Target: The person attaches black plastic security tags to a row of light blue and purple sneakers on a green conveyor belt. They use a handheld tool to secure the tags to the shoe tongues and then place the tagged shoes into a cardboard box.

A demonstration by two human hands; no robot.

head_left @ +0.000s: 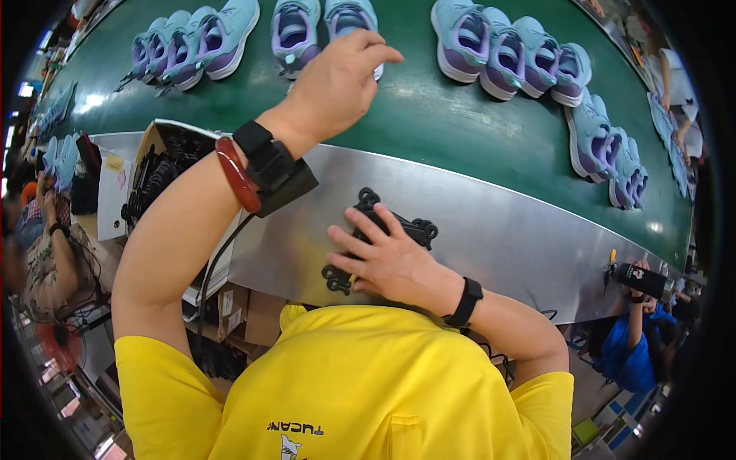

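My left hand (pixel 337 88) is raised over the green surface, in front of a light blue and purple sneaker (pixel 351 17) of the middle pair. Its fingers are loosely bent, with the index finger pointing right, and nothing shows in them. Whether it touches the sneaker is hidden. On the metal edge of the bench, my right hand (pixel 395 264) lies with its fingers spread over several black plastic pieces with round looped ends (pixel 420 231). The palm hides part of them. The other sneaker (pixel 295 31) of the middle pair stands just left of my left hand.
More such sneakers stand in rows at the far left (pixel 184 50) and right (pixel 506 57) on the green surface (pixel 414 115). Left of me is a box of black plastic pieces (pixel 165 165), and a dark box-shaped device (pixel 291 188) with a cable. A black bottle (pixel 644 281) lies right; other people work at both sides.
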